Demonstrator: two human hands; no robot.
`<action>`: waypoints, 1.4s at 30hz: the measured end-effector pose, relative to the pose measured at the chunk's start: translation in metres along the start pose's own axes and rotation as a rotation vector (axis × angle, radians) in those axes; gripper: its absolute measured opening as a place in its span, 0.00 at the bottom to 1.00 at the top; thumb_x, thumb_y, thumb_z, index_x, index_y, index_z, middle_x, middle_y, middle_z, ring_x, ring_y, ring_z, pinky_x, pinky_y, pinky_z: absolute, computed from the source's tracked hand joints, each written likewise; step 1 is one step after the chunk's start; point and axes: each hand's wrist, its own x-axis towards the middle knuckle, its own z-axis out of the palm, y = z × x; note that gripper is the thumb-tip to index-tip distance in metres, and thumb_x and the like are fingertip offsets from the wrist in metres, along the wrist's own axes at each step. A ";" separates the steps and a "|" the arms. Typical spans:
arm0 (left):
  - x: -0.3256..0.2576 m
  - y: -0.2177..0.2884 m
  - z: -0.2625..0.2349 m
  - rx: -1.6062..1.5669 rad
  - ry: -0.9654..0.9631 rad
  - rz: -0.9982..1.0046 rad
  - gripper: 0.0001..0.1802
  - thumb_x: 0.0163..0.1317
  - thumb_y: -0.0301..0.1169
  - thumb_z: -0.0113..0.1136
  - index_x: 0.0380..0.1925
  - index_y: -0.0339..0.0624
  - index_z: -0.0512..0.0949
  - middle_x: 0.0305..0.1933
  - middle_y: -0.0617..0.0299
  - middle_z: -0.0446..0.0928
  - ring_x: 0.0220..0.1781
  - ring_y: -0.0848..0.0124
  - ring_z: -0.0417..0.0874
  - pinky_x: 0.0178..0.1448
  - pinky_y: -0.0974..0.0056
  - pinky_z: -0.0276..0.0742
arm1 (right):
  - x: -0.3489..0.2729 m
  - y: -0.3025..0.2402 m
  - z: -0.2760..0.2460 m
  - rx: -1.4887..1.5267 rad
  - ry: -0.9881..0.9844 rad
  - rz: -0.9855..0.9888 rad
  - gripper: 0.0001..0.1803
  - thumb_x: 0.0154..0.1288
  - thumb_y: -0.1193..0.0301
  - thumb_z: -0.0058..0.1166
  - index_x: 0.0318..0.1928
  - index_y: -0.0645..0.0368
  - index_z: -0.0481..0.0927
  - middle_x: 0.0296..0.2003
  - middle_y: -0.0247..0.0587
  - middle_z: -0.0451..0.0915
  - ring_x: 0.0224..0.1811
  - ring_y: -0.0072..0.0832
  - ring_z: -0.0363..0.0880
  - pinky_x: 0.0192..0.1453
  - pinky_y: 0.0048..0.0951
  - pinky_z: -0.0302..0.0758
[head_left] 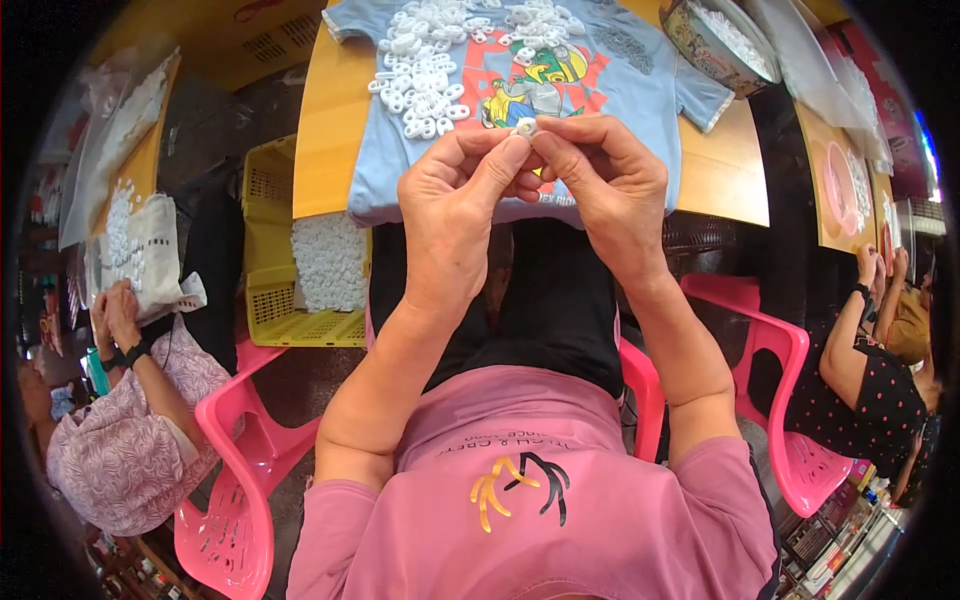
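Across the table [328, 140] at the top of the frame lies a blue shirt [632, 95] bearing white pieces [425, 75]; near the upper centre, the left hand [455, 195] and right hand [617, 190] pinch one small white piece [526, 127] between thumbs and fingers.

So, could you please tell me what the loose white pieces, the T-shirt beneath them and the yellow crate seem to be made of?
White pieces: probably hard plastic, smooth with a slight sheen, given their uniform, rounded, moulded-looking shapes.
Blue T-shirt: soft, matte fabric, perhaps cotton, as it lies limp and creased.
Yellow crate: likely rigid plastic, judging by its perforated walls.
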 end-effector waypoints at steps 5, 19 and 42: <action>0.001 -0.001 0.000 0.052 -0.071 0.119 0.09 0.64 0.27 0.63 0.41 0.34 0.78 0.35 0.60 0.82 0.35 0.78 0.81 0.40 0.74 0.77 | 0.003 -0.005 -0.001 0.276 0.018 0.137 0.11 0.66 0.77 0.58 0.48 0.66 0.79 0.41 0.40 0.82 0.37 0.20 0.79 0.44 0.20 0.77; 0.003 -0.002 -0.008 0.113 -0.386 0.278 0.27 0.71 0.50 0.50 0.52 0.37 0.76 0.55 0.61 0.68 0.48 0.76 0.73 0.49 0.72 0.72 | -0.004 -0.030 0.009 0.622 -0.151 0.338 0.36 0.65 0.77 0.58 0.70 0.58 0.55 0.37 0.32 0.78 0.37 0.17 0.75 0.44 0.19 0.74; -0.007 0.026 -0.046 0.116 -0.344 0.405 0.19 0.70 0.41 0.53 0.45 0.34 0.78 0.51 0.54 0.74 0.60 0.64 0.71 0.60 0.61 0.69 | -0.010 -0.025 0.052 0.654 -0.273 0.313 0.32 0.67 0.75 0.57 0.69 0.61 0.59 0.39 0.34 0.79 0.36 0.18 0.75 0.43 0.20 0.74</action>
